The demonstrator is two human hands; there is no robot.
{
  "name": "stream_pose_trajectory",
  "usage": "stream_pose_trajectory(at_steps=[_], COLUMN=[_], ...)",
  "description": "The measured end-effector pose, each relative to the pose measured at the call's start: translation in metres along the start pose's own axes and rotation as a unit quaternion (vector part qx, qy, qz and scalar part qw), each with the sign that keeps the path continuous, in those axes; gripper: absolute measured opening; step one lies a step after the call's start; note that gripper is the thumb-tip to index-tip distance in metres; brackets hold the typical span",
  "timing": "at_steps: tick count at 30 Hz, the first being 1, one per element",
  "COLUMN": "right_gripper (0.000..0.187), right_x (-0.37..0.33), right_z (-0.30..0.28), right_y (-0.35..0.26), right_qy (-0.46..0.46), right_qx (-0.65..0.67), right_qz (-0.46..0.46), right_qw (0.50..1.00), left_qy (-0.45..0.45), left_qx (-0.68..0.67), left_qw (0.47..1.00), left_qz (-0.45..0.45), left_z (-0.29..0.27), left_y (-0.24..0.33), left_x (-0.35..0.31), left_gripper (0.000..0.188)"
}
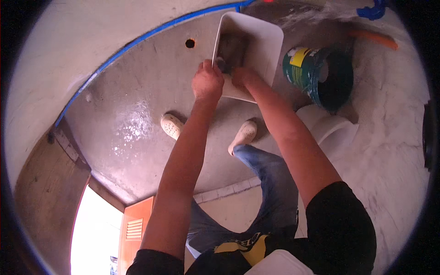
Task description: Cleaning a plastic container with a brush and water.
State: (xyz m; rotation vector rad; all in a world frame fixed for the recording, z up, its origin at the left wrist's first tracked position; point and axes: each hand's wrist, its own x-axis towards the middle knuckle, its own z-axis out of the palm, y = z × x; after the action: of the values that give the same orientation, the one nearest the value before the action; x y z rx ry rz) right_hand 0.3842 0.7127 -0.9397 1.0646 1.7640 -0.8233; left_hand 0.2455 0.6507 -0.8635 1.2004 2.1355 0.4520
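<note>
A person bends over a big white tub [262, 55] in front of their feet, above the gray floor [151, 91]. Of the two hands, the left hand [207, 83] is closed on the tub's left edge. The right hand [245, 78] reaches inside, but its fingers are hidden, so one cannot tell if it holds anything. A green bucket [300, 75] is to the right of the tub, its dark opening facing right. A small round hole [190, 43] is in the floor, left of the tub.
</note>
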Motion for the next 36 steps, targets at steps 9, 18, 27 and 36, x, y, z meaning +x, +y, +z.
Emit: stream_pose_trajectory(at_steps=[9,18,27,36], right_gripper=[0.031,0.038,0.028,0.031], right_x=[-0.01,-0.078,0.011,0.032], right_z=[-0.019,-0.099,-0.045,0.002], right_y=[-0.013,-0.01,0.164,0.083], right_qy=[0.208,0.324,0.358,0.352], right_qx=[-0.044,-0.185,-0.076,0.023], right_qz=[-0.001,-0.041,0.029,-0.048], right_qw=[0.977,0.927,0.93,0.935], left_qy=[-0.017,-0.018,0.108,0.136], left_qx=[0.057,0.127,0.052,-0.165], left_qw=[0.991,0.975,0.959,0.976], left_qz=[0.12,0.184,0.257,0.039], left_z=[-0.016,-0.029,-0.016,0.013], left_y=[-0.005,0.065,0.129,0.012], left_x=[0.032,0.055,0.05,0.023], left_gripper=[0.022,0.023,0.042,0.037])
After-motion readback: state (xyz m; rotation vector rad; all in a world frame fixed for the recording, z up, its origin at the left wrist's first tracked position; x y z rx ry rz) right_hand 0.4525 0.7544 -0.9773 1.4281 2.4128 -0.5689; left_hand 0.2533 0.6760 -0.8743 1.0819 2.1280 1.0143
